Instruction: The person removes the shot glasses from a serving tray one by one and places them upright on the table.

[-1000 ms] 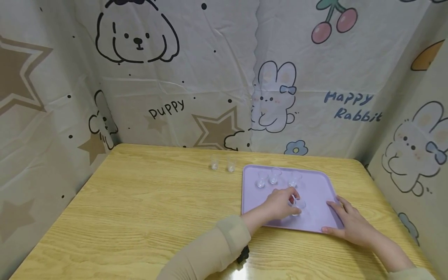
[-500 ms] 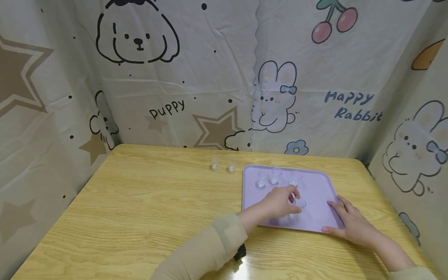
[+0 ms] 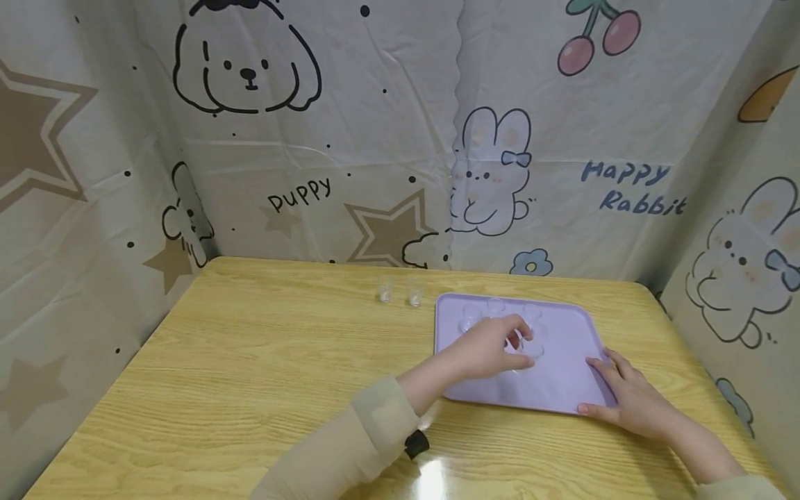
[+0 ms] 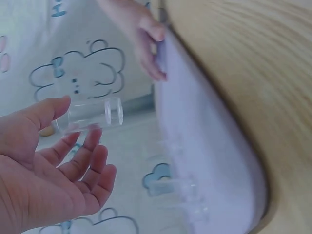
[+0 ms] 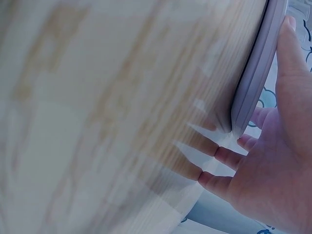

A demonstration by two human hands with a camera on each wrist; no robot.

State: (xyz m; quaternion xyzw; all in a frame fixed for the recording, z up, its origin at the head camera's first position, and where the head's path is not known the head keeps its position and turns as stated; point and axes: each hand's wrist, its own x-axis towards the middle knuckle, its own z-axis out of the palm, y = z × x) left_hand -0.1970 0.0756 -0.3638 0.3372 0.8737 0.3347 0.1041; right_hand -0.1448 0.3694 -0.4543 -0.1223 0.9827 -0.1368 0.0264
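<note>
A lilac tray (image 3: 562,389) lies on the right half of a wooden table (image 3: 269,368). Over its middle, my left hand (image 3: 521,344) pinches a small clear cup (image 3: 530,345) between thumb and fingers. In the left wrist view the cup (image 4: 92,114) is held on its side, clear of the tray (image 4: 204,141). A few more clear cups (image 3: 496,307) stand along the tray's far edge, partly hidden by the hand. My right hand (image 3: 625,399) lies flat against the tray's near right corner. Its thumb rests along the rim (image 5: 258,73).
Two small clear cups (image 3: 385,292) (image 3: 415,296) stand on the table just left of the tray's far corner. Printed cloth walls (image 3: 375,139) close in the table at the back and on both sides. A black band (image 3: 415,443) sits at the left sleeve's cuff.
My left hand has lifted its cup off the tray and carried it a little toward the far edge. The right hand has stayed at the tray's corner.
</note>
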